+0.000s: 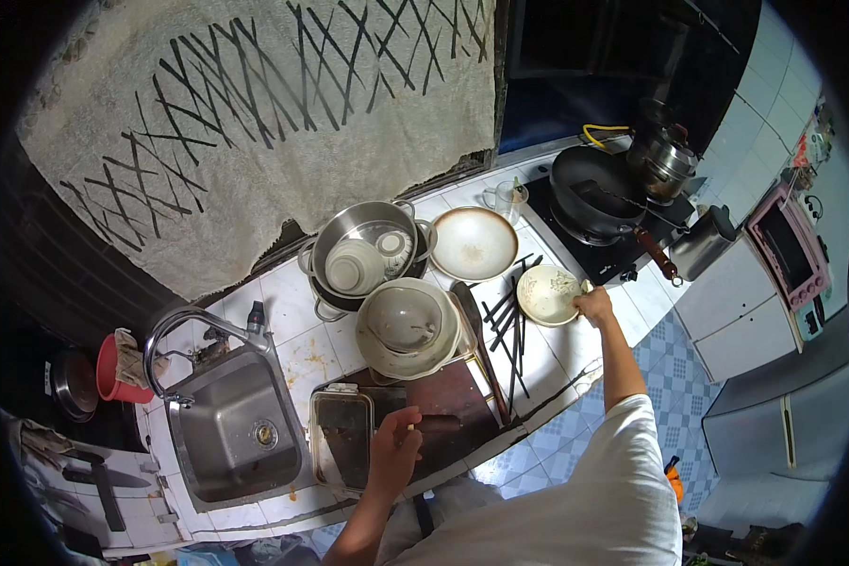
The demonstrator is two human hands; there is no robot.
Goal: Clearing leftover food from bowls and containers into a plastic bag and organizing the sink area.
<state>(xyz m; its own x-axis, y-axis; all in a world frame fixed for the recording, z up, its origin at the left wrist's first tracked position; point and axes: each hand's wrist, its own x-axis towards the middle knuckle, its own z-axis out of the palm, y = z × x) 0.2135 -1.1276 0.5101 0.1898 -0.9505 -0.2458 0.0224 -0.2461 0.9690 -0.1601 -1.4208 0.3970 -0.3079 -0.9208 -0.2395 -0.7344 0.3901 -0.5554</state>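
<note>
My right hand [594, 307] grips the near right rim of a cream patterned bowl [548, 296], with a small pale scrap at the fingers. The bowl is beside scattered black chopsticks [509, 339] on the tiled counter. My left hand [397, 442] is over a dark red board [453, 400], fingers curled around the small pale end of a dark thing that I cannot make out. Left of that hand lies a rectangular clear container [341, 442]. Stacked bowls [407, 329] stand beyond it, beside a steel pot [361, 233] holding bowls. A pale plate [475, 244] lies farther right.
A steel sink [240, 424] with a curved faucet [163, 332] is at the left. A long wooden-handled utensil [492, 368] lies beside the board. At the right a black wok [594, 191] sits on the cooktop, its handle [654, 253] jutting over the edge. A glass mug [509, 201] stands nearby.
</note>
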